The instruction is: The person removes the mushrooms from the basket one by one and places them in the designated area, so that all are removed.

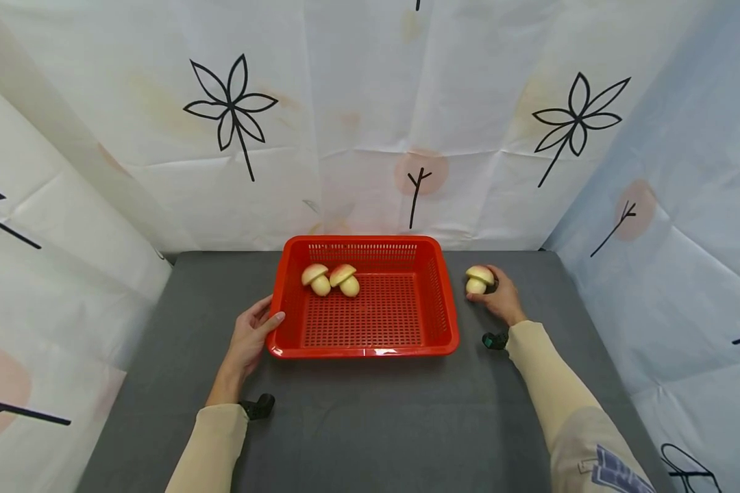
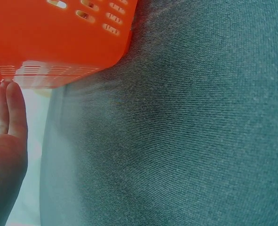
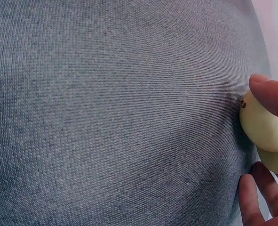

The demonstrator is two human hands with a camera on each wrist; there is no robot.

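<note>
A red plastic basket point(image 1: 362, 352) stands at the back of the grey table, with two toy mushrooms inside, a left one point(image 1: 316, 279) and a right one point(image 1: 346, 281). My left hand point(image 1: 249, 339) holds the basket's left side, thumb over the rim and fingers along the outer wall. From the left wrist view, those fingers point(image 2: 16, 110) lie against the slotted wall. Right of the basket, my right hand point(image 1: 499, 298) grips a third toy mushroom point(image 1: 477, 288), red-topped with a pale stem. The right wrist view shows its stem point(image 3: 266, 125) under my thumb, close over the cloth.
Grey cloth covers the table point(image 1: 370, 424). A white patterned curtain point(image 1: 358, 137) hangs right behind the basket, and more curtain point(image 1: 684, 274) closes off the right side. Dark wrist cameras sit at the left cuff point(image 1: 259, 407) and the right cuff point(image 1: 495, 340).
</note>
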